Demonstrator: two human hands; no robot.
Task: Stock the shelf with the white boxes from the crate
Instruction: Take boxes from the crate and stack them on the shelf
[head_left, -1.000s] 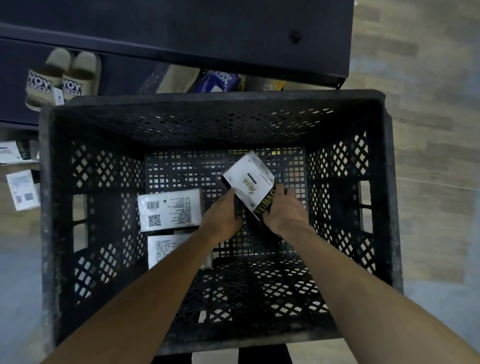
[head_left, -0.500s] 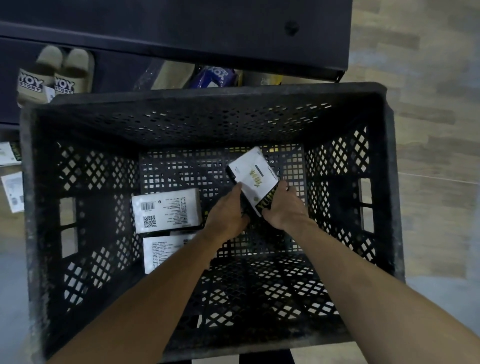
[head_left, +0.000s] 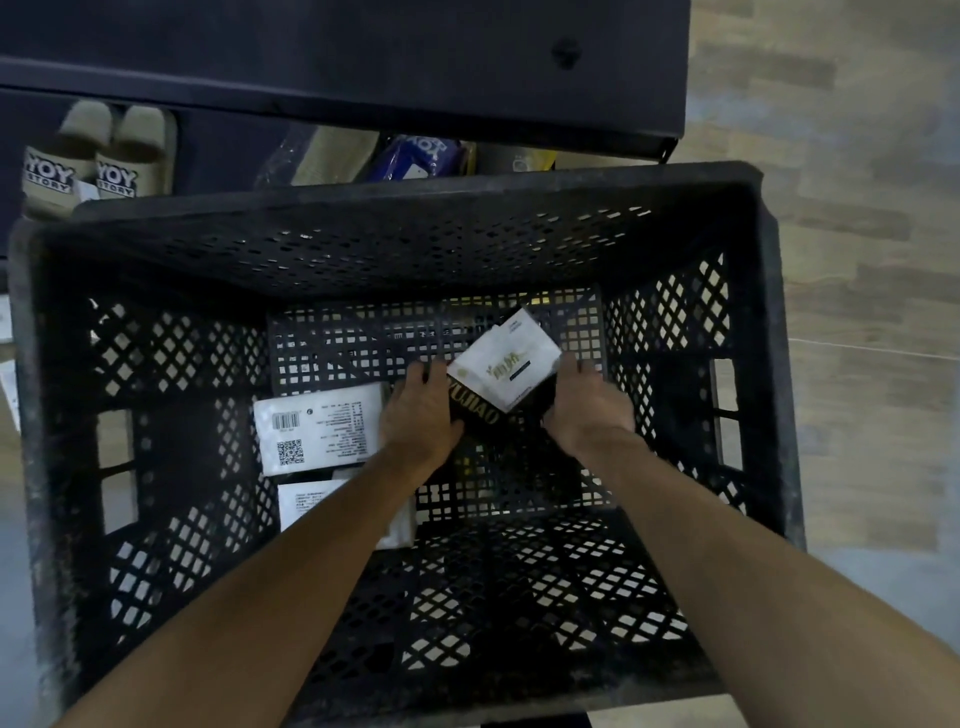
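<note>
L hand (head_left: 418, 410) and R hand (head_left: 587, 410), fingers curled, grip a tilted white box (head_left: 506, 364) (black side w/ gold lettering) between them, low inside the black crate (head_left: 415, 189). A barcoded box (head_left: 319, 428) and a text-label box (head_left: 306, 506) lie flat on the crate's left floor.

The black crate (head_left: 769, 364) bears two white boxes (head_left: 322, 428) lying flat.

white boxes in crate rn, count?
3. Tilted box, held between left hand and right hand; QR box flat on the crate floor, left; third box nearer the camera, partly under the left forearm. Others may be hidden beneath.
</note>
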